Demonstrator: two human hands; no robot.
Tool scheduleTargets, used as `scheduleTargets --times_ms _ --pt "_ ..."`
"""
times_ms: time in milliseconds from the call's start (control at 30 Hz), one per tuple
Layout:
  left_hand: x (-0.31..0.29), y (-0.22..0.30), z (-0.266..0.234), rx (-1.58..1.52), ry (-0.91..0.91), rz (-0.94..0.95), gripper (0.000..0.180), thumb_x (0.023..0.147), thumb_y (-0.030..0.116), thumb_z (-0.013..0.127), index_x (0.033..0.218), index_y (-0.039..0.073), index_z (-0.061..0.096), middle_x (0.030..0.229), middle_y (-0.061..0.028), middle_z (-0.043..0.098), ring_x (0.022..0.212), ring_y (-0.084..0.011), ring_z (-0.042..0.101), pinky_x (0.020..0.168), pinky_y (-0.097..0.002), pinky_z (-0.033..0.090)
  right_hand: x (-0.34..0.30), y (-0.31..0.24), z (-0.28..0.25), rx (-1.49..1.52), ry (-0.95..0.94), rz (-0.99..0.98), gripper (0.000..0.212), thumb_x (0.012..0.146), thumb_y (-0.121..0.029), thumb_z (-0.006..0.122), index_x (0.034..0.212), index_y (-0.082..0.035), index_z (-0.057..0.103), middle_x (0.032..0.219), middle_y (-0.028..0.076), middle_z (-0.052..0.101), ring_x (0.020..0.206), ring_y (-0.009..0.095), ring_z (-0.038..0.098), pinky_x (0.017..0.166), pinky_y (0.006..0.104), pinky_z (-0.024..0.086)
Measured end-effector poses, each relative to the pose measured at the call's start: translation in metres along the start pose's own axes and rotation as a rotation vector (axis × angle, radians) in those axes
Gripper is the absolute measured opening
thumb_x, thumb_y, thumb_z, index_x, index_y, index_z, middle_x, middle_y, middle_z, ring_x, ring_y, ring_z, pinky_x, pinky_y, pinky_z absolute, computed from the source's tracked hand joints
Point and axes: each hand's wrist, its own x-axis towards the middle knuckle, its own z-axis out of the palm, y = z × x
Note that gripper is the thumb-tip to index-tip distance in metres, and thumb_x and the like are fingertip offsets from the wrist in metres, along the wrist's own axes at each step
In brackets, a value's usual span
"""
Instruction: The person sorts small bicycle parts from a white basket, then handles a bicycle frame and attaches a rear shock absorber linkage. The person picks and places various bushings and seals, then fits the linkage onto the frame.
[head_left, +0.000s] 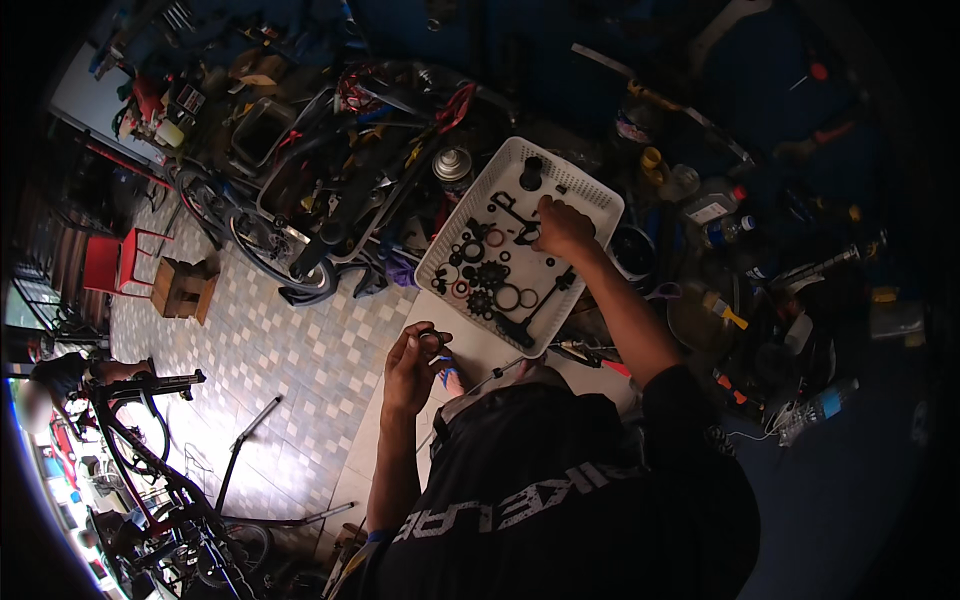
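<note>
Just below the near left corner of the white plastic basket [441,237], my left hand [404,372] is closed around a small dark ring-shaped part [430,341] held at the fingertips. My right hand [564,231] reaches into the basket, bent downward, with thumb and index finger apart beside a dark part [527,236]; its other fingers are hidden. Inside the basket lie dark toothed sprockets [491,273], a black ring [507,296], a black cylindrical part [531,173], a long black crank-like part [517,331] and several small rings.
A spray can [452,165] stands left of the basket. Bicycles [290,245] crowd the far left, near a small wooden stool [185,289] and a red chair [120,262]. Bottles [716,205] and tools clutter the right. A bicycle frame [150,490] and another person [75,375] are lower left.
</note>
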Motion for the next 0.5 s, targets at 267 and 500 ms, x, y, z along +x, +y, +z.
scheduleTargets --times_ms 267,500 --pt "0.006 -0.001 0.008 -0.007 -0.025 -0.001 0.040 0.106 0.034 0.055 0.133 0.005 0.054 0.117 -0.0165 0.068 0.100 -0.0238 0.067 0.086 -0.0388 0.054 0.001 -0.013 -0.006 0.062 0.028 -0.047 0.068 0.071 -0.030 0.088 0.125 -0.004 0.054 0.122 0.018 0.058 0.111 0.034 0.065 0.087 0.0461 0.056" --pt "0.009 -0.005 0.007 0.039 -0.015 -0.011 0.044 0.104 0.039 0.056 0.133 0.005 0.052 0.118 -0.0170 0.068 0.099 -0.0241 0.068 0.083 -0.0377 0.056 -0.002 -0.021 0.005 -0.063 0.108 -0.113 0.057 0.077 -0.020 0.081 0.127 -0.005 0.056 0.124 0.015 0.054 0.120 0.032 0.058 0.089 0.0456 0.055"
